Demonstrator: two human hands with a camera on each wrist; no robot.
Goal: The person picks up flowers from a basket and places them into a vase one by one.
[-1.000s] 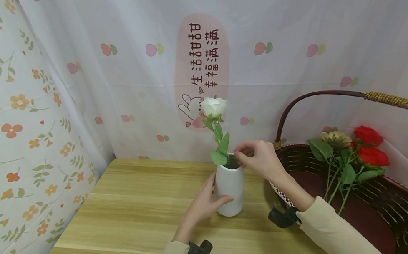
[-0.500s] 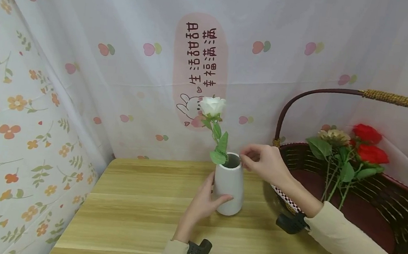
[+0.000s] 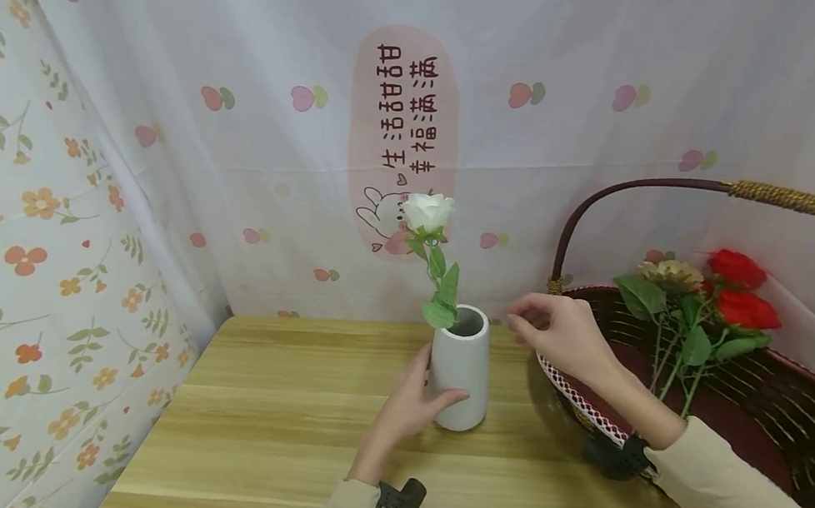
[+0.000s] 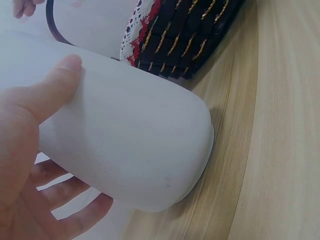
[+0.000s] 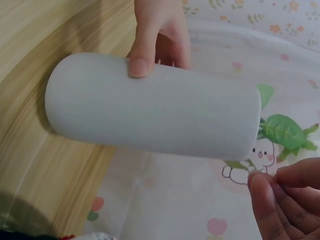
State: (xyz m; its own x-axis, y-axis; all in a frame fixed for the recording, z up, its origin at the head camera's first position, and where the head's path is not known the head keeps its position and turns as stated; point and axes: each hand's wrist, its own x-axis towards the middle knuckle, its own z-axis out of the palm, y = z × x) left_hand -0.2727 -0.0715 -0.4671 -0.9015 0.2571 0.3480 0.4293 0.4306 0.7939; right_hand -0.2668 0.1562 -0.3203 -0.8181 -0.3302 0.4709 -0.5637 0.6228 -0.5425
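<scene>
A white vase (image 3: 458,381) stands upright on the wooden table. One white rose (image 3: 428,212) with green leaves leans out of its mouth to the left. My left hand (image 3: 404,404) grips the vase low on its left side; the left wrist view shows the thumb (image 4: 57,87) across the front and the fingers (image 4: 82,212) round the other side. To the right of the vase mouth, my right hand (image 3: 566,337) hovers apart from it, fingers loosely bent and nothing visible between them. The rose's lower stem is hidden inside the vase.
A dark woven basket (image 3: 579,401) with a tall arched handle (image 3: 611,192) fills the right side, close to my right forearm. Red roses (image 3: 748,310) and a cream flower (image 3: 672,276) lie in it. A printed curtain (image 3: 294,191) hangs directly behind the table (image 3: 269,406).
My right hand has drawn back from the vase mouth toward the right and the basket. The left hand, vase and white rose stay where they were.
</scene>
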